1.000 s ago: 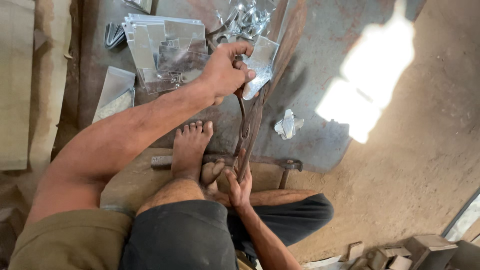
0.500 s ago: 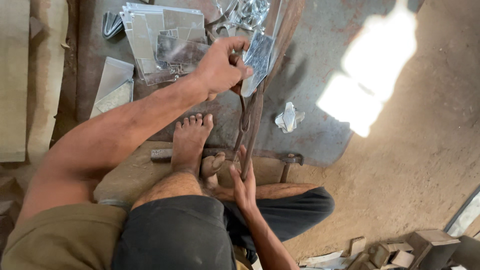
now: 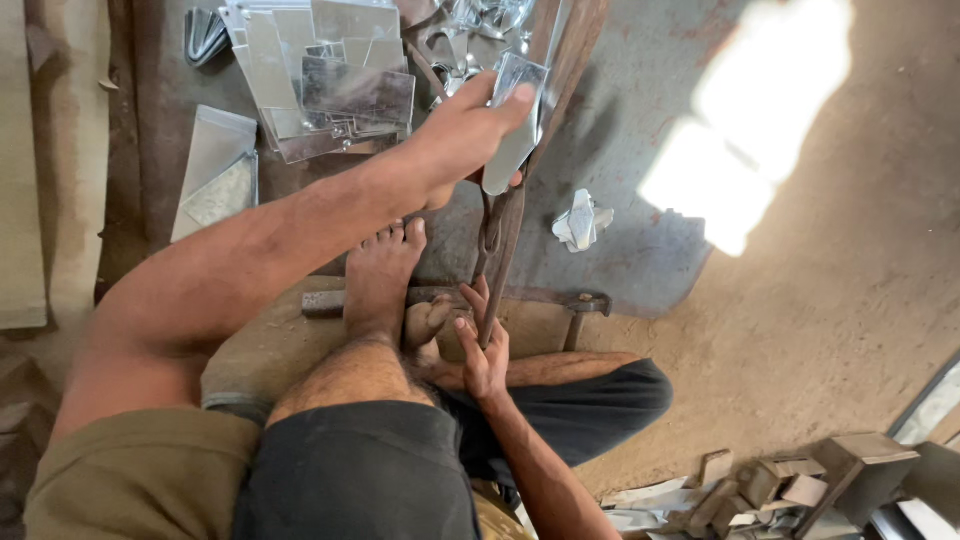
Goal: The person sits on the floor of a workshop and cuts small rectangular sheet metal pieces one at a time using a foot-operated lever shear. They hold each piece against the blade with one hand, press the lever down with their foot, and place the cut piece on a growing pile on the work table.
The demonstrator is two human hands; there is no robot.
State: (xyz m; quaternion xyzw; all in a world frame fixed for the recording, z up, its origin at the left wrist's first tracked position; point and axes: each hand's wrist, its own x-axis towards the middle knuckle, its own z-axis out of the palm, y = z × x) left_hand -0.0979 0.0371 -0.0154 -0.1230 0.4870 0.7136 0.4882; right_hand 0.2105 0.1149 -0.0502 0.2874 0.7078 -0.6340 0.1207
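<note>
From the head camera I look straight down at my own legs and the floor point(image 3: 820, 300). My left hand point(image 3: 465, 135) is stretched to the far side, its fingers closed around a small metal sheet piece point(image 3: 512, 125), which it holds tilted against the upper end of a long rusty iron tool point(image 3: 505, 235). That tool runs from far to near, roughly down the middle of the view. My right hand point(image 3: 483, 350) is at the tool's near end, fingers loosely curled on the bar, not fully clenched; I cannot tell how firm the hold is. My bare foot point(image 3: 380, 280) rests just left of the tool, on a flat block beside a hammer point(image 3: 560, 300) lying across it. A stack of cut metal sheets point(image 3: 320, 80) lies at far left, just beyond my left hand, with another flat sheet point(image 3: 212, 170) further left. A crumpled metal scrap point(image 3: 580, 222) sits on the floor to the right of the tool, well apart from both hands. Some wooden offcuts point(image 3: 780, 480) are at near right.
</note>
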